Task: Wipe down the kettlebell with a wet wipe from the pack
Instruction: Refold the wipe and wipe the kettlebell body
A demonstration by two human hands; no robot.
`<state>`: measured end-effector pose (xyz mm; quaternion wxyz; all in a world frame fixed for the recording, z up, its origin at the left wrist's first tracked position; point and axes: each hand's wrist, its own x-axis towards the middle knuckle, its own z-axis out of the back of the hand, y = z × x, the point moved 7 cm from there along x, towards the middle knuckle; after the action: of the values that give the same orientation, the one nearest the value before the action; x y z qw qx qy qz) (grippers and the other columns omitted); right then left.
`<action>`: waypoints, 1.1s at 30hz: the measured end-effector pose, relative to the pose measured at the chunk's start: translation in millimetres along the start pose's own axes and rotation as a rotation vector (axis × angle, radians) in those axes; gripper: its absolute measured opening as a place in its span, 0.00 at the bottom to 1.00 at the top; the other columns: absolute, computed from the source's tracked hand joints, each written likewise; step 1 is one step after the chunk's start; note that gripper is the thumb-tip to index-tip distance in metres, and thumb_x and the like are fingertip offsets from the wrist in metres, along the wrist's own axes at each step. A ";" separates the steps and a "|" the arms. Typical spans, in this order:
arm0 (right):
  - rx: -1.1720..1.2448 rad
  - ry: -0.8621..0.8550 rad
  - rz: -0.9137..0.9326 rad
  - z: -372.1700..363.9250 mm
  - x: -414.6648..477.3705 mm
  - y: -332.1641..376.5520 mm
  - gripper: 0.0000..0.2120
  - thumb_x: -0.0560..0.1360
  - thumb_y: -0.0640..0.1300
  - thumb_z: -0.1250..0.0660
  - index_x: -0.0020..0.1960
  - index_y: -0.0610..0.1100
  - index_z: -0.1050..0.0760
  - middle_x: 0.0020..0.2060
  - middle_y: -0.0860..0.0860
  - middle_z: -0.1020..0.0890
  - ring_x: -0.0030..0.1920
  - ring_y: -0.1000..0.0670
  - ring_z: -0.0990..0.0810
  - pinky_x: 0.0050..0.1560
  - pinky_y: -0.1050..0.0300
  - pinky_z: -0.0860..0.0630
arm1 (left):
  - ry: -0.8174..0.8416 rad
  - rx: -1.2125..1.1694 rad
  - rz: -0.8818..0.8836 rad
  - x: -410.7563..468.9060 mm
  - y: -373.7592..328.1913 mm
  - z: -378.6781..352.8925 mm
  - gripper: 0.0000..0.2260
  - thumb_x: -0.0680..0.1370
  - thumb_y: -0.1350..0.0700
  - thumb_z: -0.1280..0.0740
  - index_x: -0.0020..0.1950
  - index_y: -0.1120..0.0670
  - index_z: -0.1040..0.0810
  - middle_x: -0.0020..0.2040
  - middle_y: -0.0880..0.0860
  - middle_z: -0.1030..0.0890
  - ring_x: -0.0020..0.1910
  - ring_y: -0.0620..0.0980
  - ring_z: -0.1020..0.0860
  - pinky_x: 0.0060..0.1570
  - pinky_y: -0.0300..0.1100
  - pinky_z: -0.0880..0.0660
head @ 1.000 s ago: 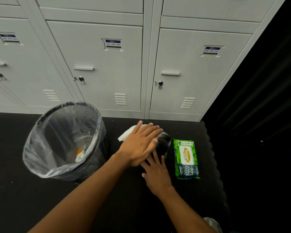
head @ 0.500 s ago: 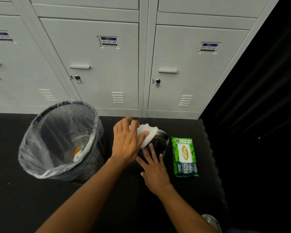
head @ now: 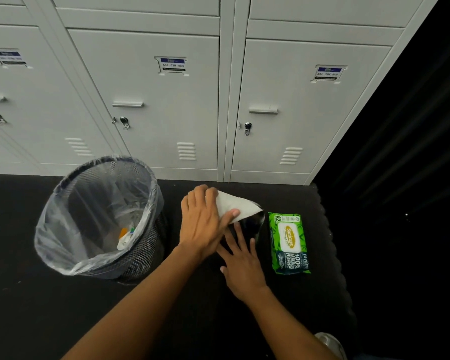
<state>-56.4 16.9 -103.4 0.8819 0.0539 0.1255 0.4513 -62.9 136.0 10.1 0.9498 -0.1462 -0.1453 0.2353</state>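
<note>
A glossy black kettlebell (head: 253,226) stands on the dark floor, mostly hidden under my hands. My left hand (head: 202,224) presses a white wet wipe (head: 235,206) against its top left side, thumb pinching the wipe. My right hand (head: 242,263) lies flat with spread fingers against the kettlebell's near side, steadying it. The green wet wipe pack (head: 289,242) lies flat on the floor just right of the kettlebell, its lid flap closed.
A black mesh waste bin (head: 151,245) with a clear plastic liner and some rubbish stands left of the kettlebell. Grey lockers (head: 166,113) line the wall behind. A dark wall runs along the right. A shoe tip (head: 330,342) shows bottom right.
My left hand has slid left across the kettlebell's top with the wipe, uncovering more of the white wipe. My right hand has stayed on the near side.
</note>
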 end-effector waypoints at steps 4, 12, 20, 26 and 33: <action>0.026 0.006 0.002 0.2 -1.2 -0.1 0.36 0.76 0.47 0.31 0.78 0.56 0.46 0.81 0.51 0.58 0.78 0.44 0.70 0.75 0.30 0.52 | 0.103 0.056 -0.135 -0.8 -20.1 -8.9 0.22 0.83 0.41 0.47 0.69 0.54 0.31 0.64 0.54 0.27 0.65 0.55 0.30 0.73 0.55 0.39; 0.024 0.014 0.014 5.5 -3.1 1.3 0.42 0.78 0.47 0.33 0.78 0.61 0.59 0.77 0.54 0.72 0.76 0.44 0.74 0.76 0.30 0.55 | 0.296 0.206 -0.433 14.4 -20.7 -11.6 0.22 0.86 0.45 0.54 0.77 0.51 0.40 0.67 0.51 0.29 0.70 0.52 0.32 0.77 0.61 0.55; 0.014 -0.017 0.012 6.3 -2.7 0.8 0.46 0.76 0.46 0.31 0.78 0.64 0.61 0.77 0.56 0.72 0.77 0.44 0.73 0.74 0.31 0.57 | 0.149 -0.026 -0.319 3.1 3.0 1.3 0.21 0.84 0.45 0.46 0.72 0.54 0.32 0.67 0.53 0.28 0.66 0.52 0.30 0.74 0.54 0.39; 0.028 0.013 -0.014 2.3 -0.8 -0.6 0.34 0.75 0.46 0.31 0.77 0.57 0.41 0.79 0.51 0.44 0.80 0.42 0.58 0.74 0.30 0.47 | 0.227 0.214 -0.388 23.2 -50.3 -17.4 0.17 0.85 0.45 0.51 0.64 0.52 0.30 0.58 0.54 0.25 0.55 0.55 0.27 0.57 0.51 0.30; -0.006 0.008 0.015 2.2 -0.3 0.0 0.39 0.76 0.47 0.32 0.79 0.60 0.52 0.80 0.51 0.61 0.78 0.43 0.70 0.75 0.31 0.50 | 0.054 -0.003 -0.299 10.4 -13.6 -13.1 0.17 0.85 0.46 0.49 0.66 0.51 0.29 0.57 0.51 0.25 0.52 0.52 0.28 0.56 0.46 0.31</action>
<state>-55.9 16.7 -101.1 0.8780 0.0505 0.1271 0.4587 -44.1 126.8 4.9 0.9776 -0.1306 -0.1400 0.0872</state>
